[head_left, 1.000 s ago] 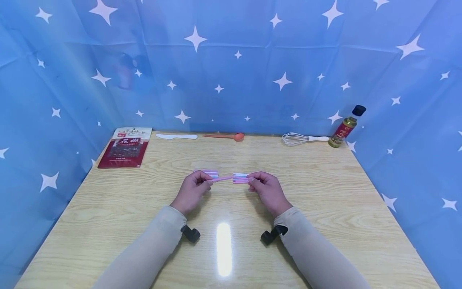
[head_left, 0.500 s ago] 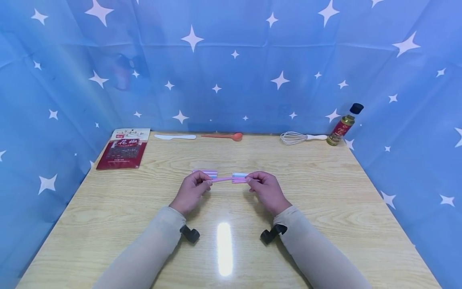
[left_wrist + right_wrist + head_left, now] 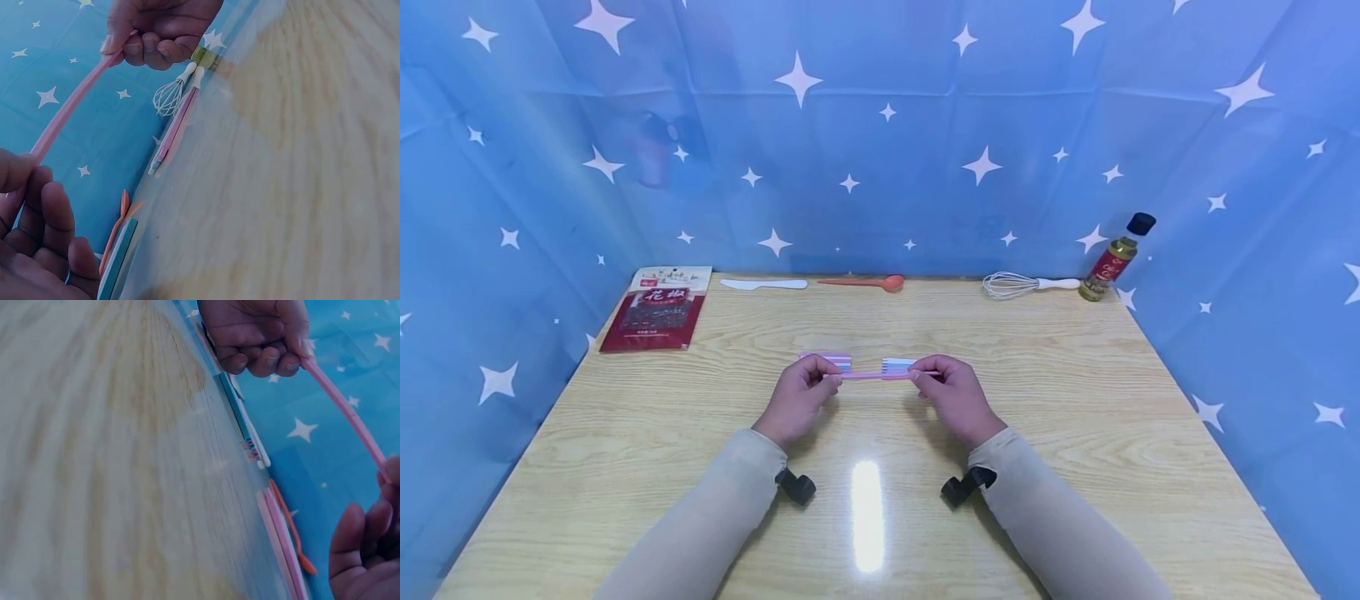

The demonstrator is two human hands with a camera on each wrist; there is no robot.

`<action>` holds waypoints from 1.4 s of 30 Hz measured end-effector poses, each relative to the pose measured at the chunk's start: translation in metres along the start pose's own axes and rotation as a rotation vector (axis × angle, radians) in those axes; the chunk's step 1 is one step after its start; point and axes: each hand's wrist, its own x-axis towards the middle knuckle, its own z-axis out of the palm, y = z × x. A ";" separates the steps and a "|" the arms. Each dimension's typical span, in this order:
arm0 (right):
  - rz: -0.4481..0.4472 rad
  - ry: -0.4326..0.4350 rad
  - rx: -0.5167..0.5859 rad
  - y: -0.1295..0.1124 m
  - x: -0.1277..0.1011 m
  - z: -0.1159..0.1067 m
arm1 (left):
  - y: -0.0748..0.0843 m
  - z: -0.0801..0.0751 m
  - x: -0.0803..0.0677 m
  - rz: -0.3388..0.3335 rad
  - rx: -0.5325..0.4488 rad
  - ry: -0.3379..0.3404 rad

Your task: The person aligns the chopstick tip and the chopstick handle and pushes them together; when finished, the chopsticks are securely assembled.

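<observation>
Both hands meet over the middle of the wooden table. My left hand pinches one end of a thin pink straw, and my right hand pinches the other end, so it spans level between them just above the table. Two small bundles of pastel straws lie on the table behind the hands: one by the left hand, one by the right. The left wrist view shows the straw running from my left fingers up to the right hand. The right wrist view shows the same straw.
A red snack packet lies at the back left. Along the back edge lie a white knife, an orange spoon and a whisk. A black-capped bottle leans at the back right. Blue star cloth walls three sides.
The pink straw has gone from slanting towards the right bundle to lying level, with my right fingers now on its right end. The hands have hardly moved.
</observation>
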 end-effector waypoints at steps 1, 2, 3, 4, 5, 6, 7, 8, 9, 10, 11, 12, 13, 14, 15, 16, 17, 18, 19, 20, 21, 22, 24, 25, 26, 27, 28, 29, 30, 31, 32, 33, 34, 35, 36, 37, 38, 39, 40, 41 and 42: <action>0.005 -0.003 0.004 0.000 0.000 0.000 | 0.000 0.000 0.000 0.002 -0.001 0.001; 0.012 -0.006 0.007 0.000 0.001 -0.001 | 0.001 0.000 0.000 0.001 -0.001 0.002; 0.021 -0.007 0.013 0.000 0.001 -0.001 | 0.001 0.000 0.000 0.002 -0.002 0.003; 0.028 -0.009 0.020 0.000 0.001 -0.002 | 0.001 0.000 0.000 0.003 -0.002 0.005; 0.033 -0.011 0.025 0.000 0.002 -0.002 | 0.002 0.000 0.000 0.002 -0.004 0.007; 0.036 -0.014 0.029 0.001 0.002 -0.003 | 0.002 0.000 0.000 0.001 -0.004 0.008; 0.037 -0.015 0.032 0.001 0.002 -0.003 | 0.001 0.000 0.000 0.000 -0.005 0.009; 0.037 -0.014 0.036 0.000 0.002 -0.003 | 0.001 0.000 0.000 0.000 -0.007 0.011; 0.034 -0.014 0.036 0.000 0.002 -0.003 | 0.001 0.000 0.000 -0.004 -0.011 0.015; 0.029 -0.013 0.034 0.000 0.002 -0.003 | 0.001 0.000 0.001 -0.007 -0.014 0.021; 0.024 -0.013 0.029 -0.001 0.002 -0.003 | 0.000 0.000 0.001 -0.010 -0.017 0.027; 0.019 -0.011 0.026 0.000 0.002 -0.003 | 0.000 0.000 0.001 -0.012 -0.017 0.032; 0.014 -0.008 0.022 0.000 0.002 -0.003 | 0.000 -0.001 0.001 -0.014 -0.018 0.038; 0.008 -0.006 0.020 0.000 0.002 -0.003 | -0.001 -0.001 0.002 -0.015 -0.019 0.044; 0.002 -0.003 0.018 0.000 0.002 -0.002 | -0.001 -0.001 0.002 -0.016 -0.020 0.050; -0.005 -0.001 0.017 0.001 0.002 -0.002 | -0.001 -0.001 0.002 -0.013 -0.020 0.053; -0.013 0.003 0.015 0.001 0.002 -0.001 | -0.001 -0.001 0.002 -0.011 -0.019 0.054; -0.021 0.007 0.014 0.002 0.002 -0.001 | -0.001 -0.001 0.002 -0.009 -0.021 0.054; -0.028 0.010 0.010 0.002 0.002 -0.001 | 0.000 -0.001 0.001 -0.007 -0.022 0.055; -0.033 0.012 0.006 0.002 0.002 -0.001 | 0.000 -0.001 0.001 -0.004 -0.026 0.057; -0.037 0.014 0.001 0.002 0.002 -0.001 | 0.001 0.000 0.001 -0.002 -0.028 0.059; -0.041 0.014 -0.005 0.002 0.002 -0.001 | 0.001 0.000 0.001 0.000 -0.025 0.057; -0.038 0.013 -0.008 0.002 0.002 -0.002 | 0.002 0.000 0.001 0.001 -0.030 0.058; -0.032 0.012 -0.007 0.002 0.002 -0.002 | 0.003 0.000 0.001 0.002 -0.026 0.059; -0.026 0.012 -0.004 0.001 0.002 -0.002 | 0.003 0.000 0.001 0.001 -0.028 0.058; -0.021 0.010 0.000 0.000 0.002 -0.002 | 0.003 0.000 0.001 -0.001 -0.027 0.057; -0.015 0.008 0.008 0.000 0.002 -0.002 | 0.003 -0.001 0.001 -0.004 -0.026 0.055; -0.008 0.007 0.017 0.000 0.002 -0.002 | 0.003 -0.001 0.001 -0.008 -0.027 0.057; -0.003 0.007 0.027 0.000 0.002 -0.002 | 0.003 -0.002 0.001 -0.011 -0.021 0.058; 0.000 0.007 0.038 0.000 0.003 -0.002 | 0.003 -0.003 0.001 -0.013 -0.015 0.060; 0.002 0.006 0.047 0.001 0.003 -0.002 | 0.003 -0.004 0.002 -0.017 -0.012 0.063; 0.005 0.003 0.060 0.002 0.003 -0.003 | 0.002 -0.006 0.003 -0.021 -0.003 0.069; 0.006 0.003 0.069 0.003 0.004 -0.003 | 0.001 -0.009 0.004 -0.024 0.001 0.076; 0.010 0.005 0.074 0.004 0.005 -0.004 | 0.001 -0.012 0.005 -0.029 0.006 0.085; 0.013 0.008 0.076 0.005 0.006 -0.005 | -0.001 -0.016 0.007 -0.033 0.008 0.098; 0.017 0.013 0.075 0.006 0.006 -0.006 | -0.001 -0.021 0.009 -0.038 0.012 0.115; 0.022 0.020 0.071 0.007 0.007 -0.008 | -0.002 -0.027 0.011 -0.045 0.013 0.133; 0.028 0.027 0.069 0.008 0.007 -0.009 | -0.003 -0.032 0.013 -0.050 0.013 0.154; 0.034 0.036 0.062 0.008 0.008 -0.010 | -0.004 -0.039 0.015 -0.057 0.009 0.177; 0.042 0.044 0.060 0.008 0.008 -0.011 | -0.005 -0.045 0.016 -0.062 0.012 0.202; 0.049 0.050 0.060 0.009 0.009 -0.012 | -0.006 -0.052 0.018 -0.068 0.018 0.228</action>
